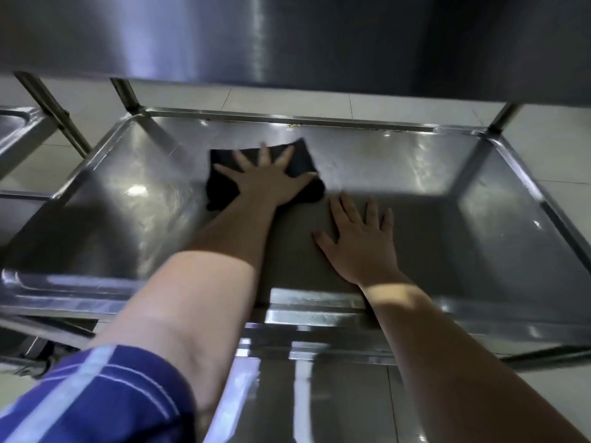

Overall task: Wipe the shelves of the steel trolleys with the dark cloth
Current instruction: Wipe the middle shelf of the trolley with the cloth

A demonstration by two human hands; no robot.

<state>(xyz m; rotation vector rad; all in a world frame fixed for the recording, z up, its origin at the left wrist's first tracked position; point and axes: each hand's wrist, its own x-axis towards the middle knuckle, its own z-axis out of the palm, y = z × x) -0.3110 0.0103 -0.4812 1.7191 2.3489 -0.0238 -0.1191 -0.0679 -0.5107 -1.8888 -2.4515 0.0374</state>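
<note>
Dark cloth (224, 188) lies flat on the far half of the trolley shelf (415, 174), a little left of the shelf's middle and short of its far rim (319, 121). Fingers (264, 151) of the left hand (271, 183) are fanned wide and straight on top of it, thumb out to the side, palm down. Nothing is pinched or gripped. As I read it, the spread is there to hold as much cloth as possible against the steel so that it slides without bunching.

From those fingers the wrist runs straight back, and the forearm stretches nearly full length across the shelf's near edge, up to a blue striped sleeve (105, 394) at the elbow. That is a long reach, which probably explains the other hand.

The right hand (359, 244) rests bare on the shelf's near middle, in shadow, with its fingers (371, 209) also straight and slightly parted and holding nothing. It looks like a brace, taking body weight while the person leans in under the upper shelf (287, 36), which hangs close above this one.

The shelf is a shallow tray with a raised lip all round. Left of it stands a neighbouring trolley (22, 132), and pale floor tiles (319, 97) show beyond its far side.
</note>
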